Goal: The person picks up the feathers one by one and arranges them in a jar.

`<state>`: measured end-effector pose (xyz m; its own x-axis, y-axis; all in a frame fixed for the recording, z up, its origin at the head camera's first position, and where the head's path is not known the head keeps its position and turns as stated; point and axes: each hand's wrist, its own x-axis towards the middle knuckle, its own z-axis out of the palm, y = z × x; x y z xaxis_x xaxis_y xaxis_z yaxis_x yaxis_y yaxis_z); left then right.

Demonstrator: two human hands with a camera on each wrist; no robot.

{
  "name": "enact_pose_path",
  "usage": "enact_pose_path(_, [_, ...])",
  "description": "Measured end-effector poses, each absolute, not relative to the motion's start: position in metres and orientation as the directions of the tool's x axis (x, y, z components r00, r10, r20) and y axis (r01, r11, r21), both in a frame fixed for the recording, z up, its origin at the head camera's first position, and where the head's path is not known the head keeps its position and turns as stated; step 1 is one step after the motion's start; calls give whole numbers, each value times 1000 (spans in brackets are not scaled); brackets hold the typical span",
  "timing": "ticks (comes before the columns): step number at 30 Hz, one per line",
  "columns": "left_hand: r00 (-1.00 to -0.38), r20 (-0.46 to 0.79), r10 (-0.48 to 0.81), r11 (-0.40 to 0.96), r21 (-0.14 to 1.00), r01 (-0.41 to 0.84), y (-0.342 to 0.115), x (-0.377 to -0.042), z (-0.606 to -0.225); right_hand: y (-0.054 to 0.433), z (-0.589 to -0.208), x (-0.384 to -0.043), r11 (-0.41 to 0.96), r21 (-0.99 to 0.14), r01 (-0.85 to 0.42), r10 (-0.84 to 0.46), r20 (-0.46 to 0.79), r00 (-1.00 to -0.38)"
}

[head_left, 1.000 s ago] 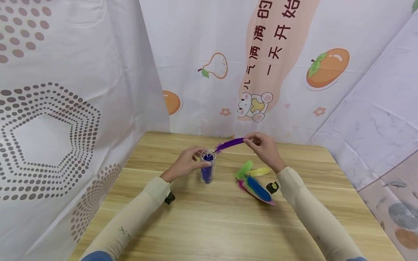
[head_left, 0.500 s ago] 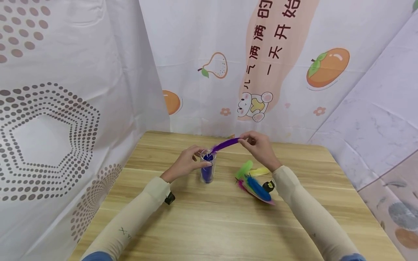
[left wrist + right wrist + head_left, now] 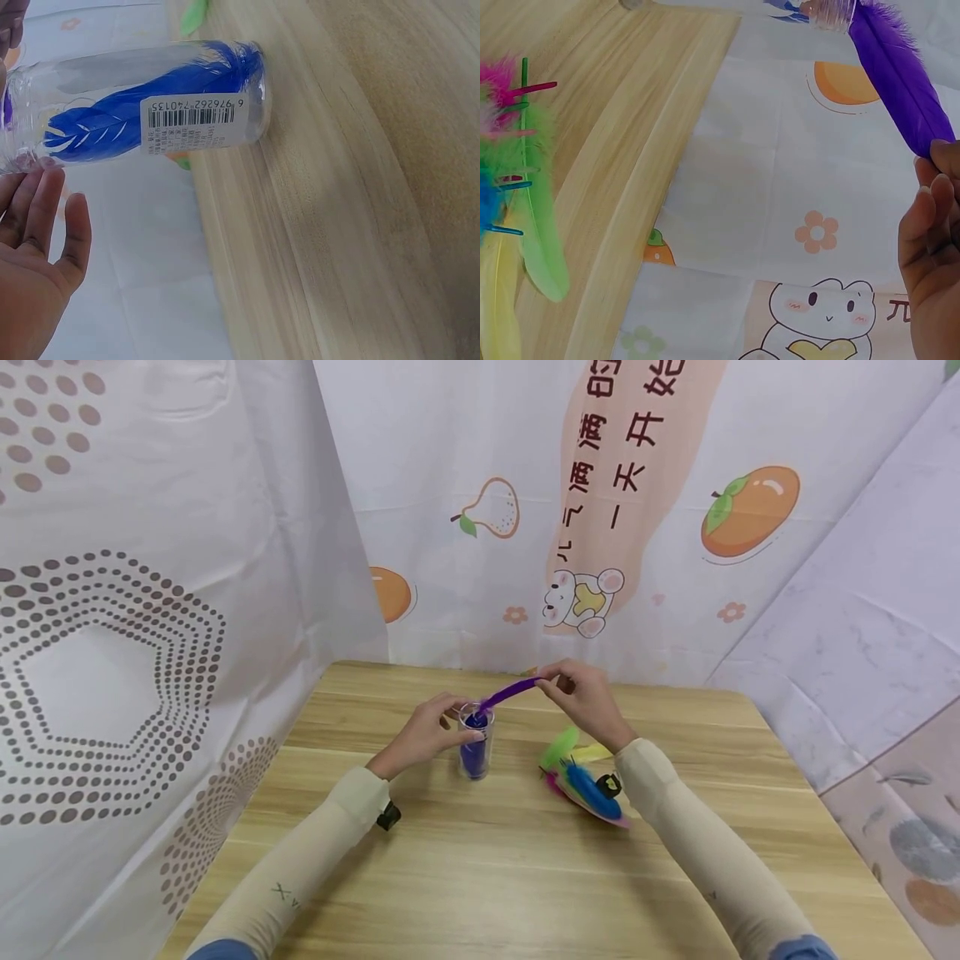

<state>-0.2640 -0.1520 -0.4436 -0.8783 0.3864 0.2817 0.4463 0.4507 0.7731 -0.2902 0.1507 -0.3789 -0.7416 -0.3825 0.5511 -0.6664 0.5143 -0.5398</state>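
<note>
A clear glass jar [image 3: 485, 758] stands upright on the wooden table, with a blue feather [image 3: 120, 112] inside and a barcode label [image 3: 196, 120] on its wall. My left hand [image 3: 426, 737] holds the jar near its rim between thumb and fingers. With thumb and fingertips, my right hand [image 3: 587, 700] pinches the tip of a purple feather [image 3: 900, 82]. It slants down to the left, its fluffy quill end at the mouth of the jar. How deep the quill reaches inside is hard to tell.
Right of the jar lies a loose pile of feathers: green [image 3: 558, 748], yellow [image 3: 592, 753], blue [image 3: 596, 795] and pink ones. The table [image 3: 480, 877] ends at a printed cloth backdrop [image 3: 450, 635] behind the hands.
My right hand has moved left and slightly up, bringing the purple feather's quill end from beside the jar's rim to over its mouth. The left hand and jar have stayed put.
</note>
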Motion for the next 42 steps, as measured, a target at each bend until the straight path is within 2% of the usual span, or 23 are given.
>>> enact_pose_path(17, [-877, 291, 383, 452, 769, 452, -152, -264, -442, 129, -381, -289, 476, -506, -719, -461, 553, -694])
enact_pose_path(29, [-876, 287, 388, 454, 767, 453, -153, -264, -442, 105, -387, -289, 474, -426, -771, -534, 557, -636])
enact_pose_path(42, [-876, 282, 391, 442, 777, 448, -154, -265, -447, 88, -396, -286, 428, -441, -789, -610, 503, -612])
